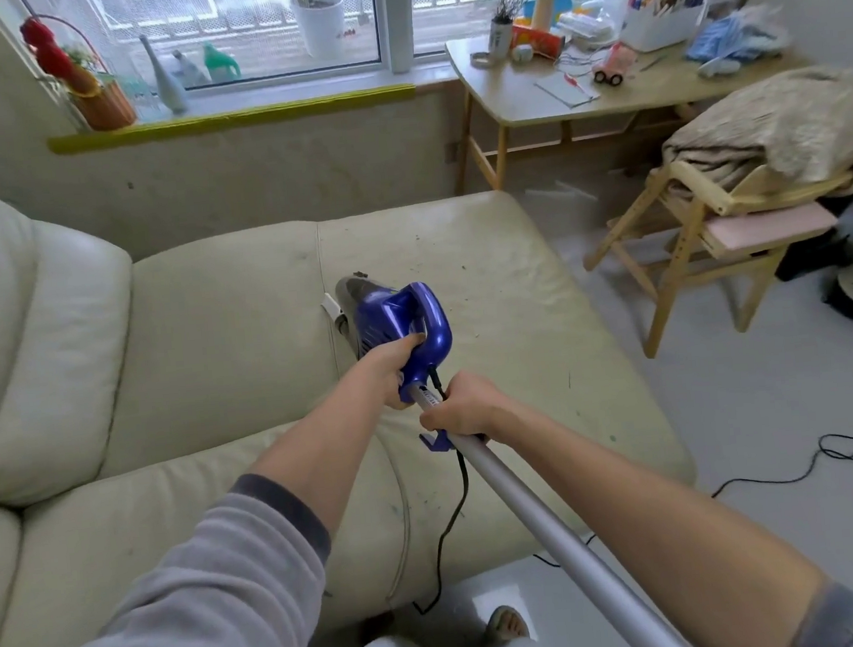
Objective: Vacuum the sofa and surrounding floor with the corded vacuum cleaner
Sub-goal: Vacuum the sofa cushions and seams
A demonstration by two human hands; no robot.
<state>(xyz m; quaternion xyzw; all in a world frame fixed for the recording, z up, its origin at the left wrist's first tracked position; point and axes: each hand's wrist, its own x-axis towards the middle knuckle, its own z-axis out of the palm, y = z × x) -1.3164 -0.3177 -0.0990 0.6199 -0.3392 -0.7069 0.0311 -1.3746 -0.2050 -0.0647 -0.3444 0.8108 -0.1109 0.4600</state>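
1. Closest in: grey sleeves pushed up on both forearms, and down at the bottom edge a foot in a sandal on the pale floor.
2. The silver tube runs from the lower right up toward the middle. Right hand is wrapped around it near its top end, fingers curled tight on the metal, just above a little blue hook.
3. Left hand is right ahead of that, fingers hooked into the handle loop of the blue vacuum, so both hands are clamped on the machine and nearly touching each other.
4. The vacuum body sits over the sofa seat, about the middle, with its clear dust cup end pointing away and down at the cushion, right by the seam. Can't tell if the nozzle actually touches the leather.
5. Black cord drops from the vacuum's back end, hangs over the front of the sofa, then trails off across the floor to loops on the right.
6. The seat past the vacuum has dark crumbs and specks scattered on it.
7. Off to the right: a wooden chair with a blanket piled on it.
8. Farther back, a cluttered wooden table, and a windowsill with a basket, bottles and a potted plant.
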